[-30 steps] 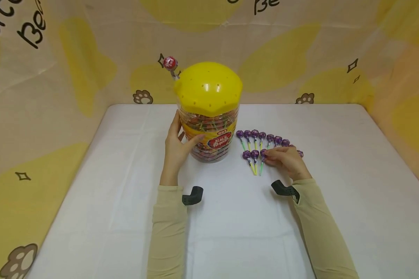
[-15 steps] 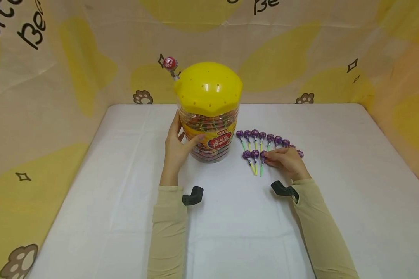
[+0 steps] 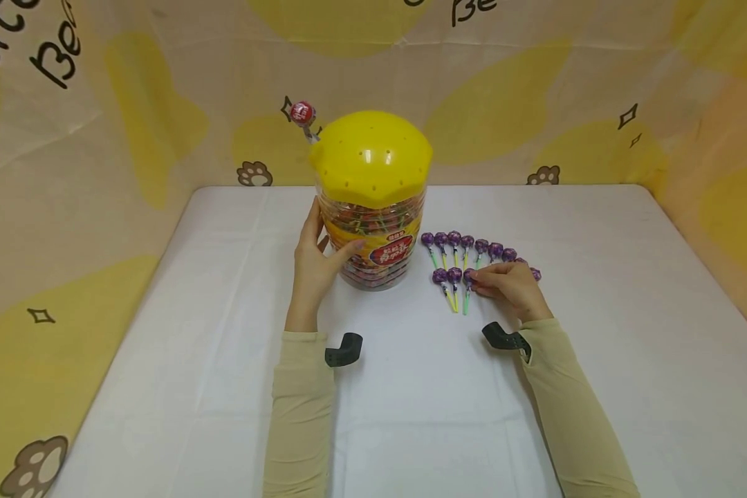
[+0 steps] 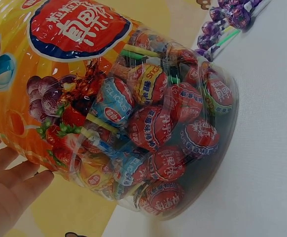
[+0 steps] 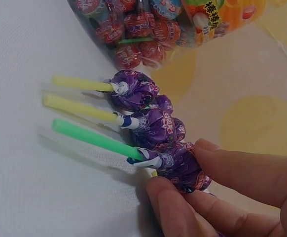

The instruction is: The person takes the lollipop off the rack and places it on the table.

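A large clear jar [image 3: 376, 273] of wrapped lollipops with a yellow lemon-shaped lid [image 3: 373, 155] stands upright toward the back of the table. My left hand [image 3: 314, 277] holds its left side, thumb across the front label and fingers behind. In the right wrist view, my right hand [image 5: 222, 192] pinches the purple wrapped head of a lollipop with a green stick [image 5: 96, 140], between thumb and fingers. Two purple lollipops with yellow sticks [image 5: 79, 108] lie just beside it. Behind them runs a curved row of several purple lollipops [image 3: 467, 242], partly hidden by my right hand.
A red-wrapped lollipop shape [image 3: 303, 113] sticks up at the lid's left side. The white-covered table [image 3: 423, 415] reaches back to a yellow patterned cloth backdrop [image 3: 492, 104], which also rises on both sides.
The green-sticked lollipop has shifted very slightly toward me, with my right hand still pinching it. My left hand and the jar have stayed put.
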The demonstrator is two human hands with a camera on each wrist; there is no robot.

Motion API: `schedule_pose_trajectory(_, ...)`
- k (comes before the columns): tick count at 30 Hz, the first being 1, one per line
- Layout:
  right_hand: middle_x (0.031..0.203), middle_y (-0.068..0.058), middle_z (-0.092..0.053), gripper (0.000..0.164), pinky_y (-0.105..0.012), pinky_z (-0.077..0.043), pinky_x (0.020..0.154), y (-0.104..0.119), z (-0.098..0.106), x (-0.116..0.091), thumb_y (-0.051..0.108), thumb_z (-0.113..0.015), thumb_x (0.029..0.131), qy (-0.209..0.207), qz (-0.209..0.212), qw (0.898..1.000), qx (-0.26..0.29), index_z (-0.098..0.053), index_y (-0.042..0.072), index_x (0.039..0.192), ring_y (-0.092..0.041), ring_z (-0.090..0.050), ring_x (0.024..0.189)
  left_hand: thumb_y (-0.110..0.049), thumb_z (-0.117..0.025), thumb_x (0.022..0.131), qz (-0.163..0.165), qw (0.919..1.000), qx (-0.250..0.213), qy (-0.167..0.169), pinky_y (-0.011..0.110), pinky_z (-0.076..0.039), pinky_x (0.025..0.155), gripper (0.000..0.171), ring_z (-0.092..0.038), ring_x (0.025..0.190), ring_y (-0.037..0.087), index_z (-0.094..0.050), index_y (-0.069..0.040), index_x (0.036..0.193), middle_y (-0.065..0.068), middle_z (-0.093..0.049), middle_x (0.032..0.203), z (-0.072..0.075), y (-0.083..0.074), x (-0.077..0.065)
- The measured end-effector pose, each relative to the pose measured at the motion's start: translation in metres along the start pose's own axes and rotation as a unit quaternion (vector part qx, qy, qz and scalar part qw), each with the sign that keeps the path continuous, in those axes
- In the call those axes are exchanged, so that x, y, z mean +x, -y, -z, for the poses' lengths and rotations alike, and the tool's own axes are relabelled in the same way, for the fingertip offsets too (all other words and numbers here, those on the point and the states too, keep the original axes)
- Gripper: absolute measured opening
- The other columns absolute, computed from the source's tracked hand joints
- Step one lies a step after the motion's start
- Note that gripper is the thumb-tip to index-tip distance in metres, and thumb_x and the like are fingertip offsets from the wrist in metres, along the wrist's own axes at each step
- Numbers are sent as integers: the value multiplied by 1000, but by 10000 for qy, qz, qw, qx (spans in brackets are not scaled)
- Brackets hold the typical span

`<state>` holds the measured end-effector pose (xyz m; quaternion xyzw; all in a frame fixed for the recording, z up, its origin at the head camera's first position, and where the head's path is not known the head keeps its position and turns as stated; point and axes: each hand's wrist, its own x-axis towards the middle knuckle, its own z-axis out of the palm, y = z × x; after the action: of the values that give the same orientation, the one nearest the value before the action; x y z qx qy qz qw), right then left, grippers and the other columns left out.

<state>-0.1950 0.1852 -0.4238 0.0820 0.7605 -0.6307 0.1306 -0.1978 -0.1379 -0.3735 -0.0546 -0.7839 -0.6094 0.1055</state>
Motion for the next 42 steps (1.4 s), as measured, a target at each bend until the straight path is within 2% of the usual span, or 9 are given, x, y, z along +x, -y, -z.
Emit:
schedule_pose_trajectory(8, 87, 1, -69, 40, -19, -55, 72, -2, 3, 1, 8, -62, 91, 97, 4, 9999, -84, -53, -19, 118, -5, -68, 72, -20, -75, 82, -27, 10000, 1, 0, 36, -31, 110, 92, -25, 140, 23, -16, -9, 152, 8, -20, 155, 0, 0, 0)
schedule_pose_trajectory(15, 84, -2, -70, 39, -20, -55, 70, -1, 6, -1, 8, -64, 90, 70, 181, 9995, -230, -55, -20, 115, -6, -68, 70, -20, -75, 82, -40, 10000, -38, 6, 36, -31, 111, 92, -25, 140, 22, -16, -9, 152, 9, -20, 155, 0, -1, 0)
schedule_pose_trajectory(26, 80, -4, -70, 39, -24, -56, 74, 10, 7, -9, 7, -65, 89, -1, 205, 9997, 159, -54, -21, 114, -13, -69, 75, -22, -75, 82, -57, 10000, -50, 14, 39, -30, 111, 93, -24, 140, 23, -15, -9, 152, 9, -19, 155, 0, 0, 0)
schedule_pose_trajectory(30, 80, -1, -70, 36, -24, -56, 75, 15, 6, -11, 7, -65, 89, -22, 396, 9990, 198, -56, -19, 112, -13, -69, 77, -23, -75, 82, -24, 10000, -59, 6, 38, -30, 111, 93, -24, 140, 22, -15, -10, 152, 8, -19, 155, 1, 0, 0)
schedule_pose_trajectory(38, 82, -3, -71, 7, -25, -56, 74, 25, -1, -17, 4, -65, 89, 97, 1004, 9916, 810, -69, -1, 93, -15, -69, 78, -23, -76, 81, -35, 10000, -89, -6, 39, -30, 111, 93, -23, 140, 23, -15, -10, 152, 8, -19, 155, 1, 0, -1)
schedule_pose_trajectory(42, 84, -4, -70, 4, -25, -56, 76, 35, -5, -22, 4, -66, 87, 116, 1273, 9855, 1120, -70, 3, 88, -14, -69, 78, -22, -75, 82, -41, 9999, -102, 5, 39, -30, 110, 93, -24, 140, 23, -16, -10, 152, 9, -20, 155, 0, 0, -1)
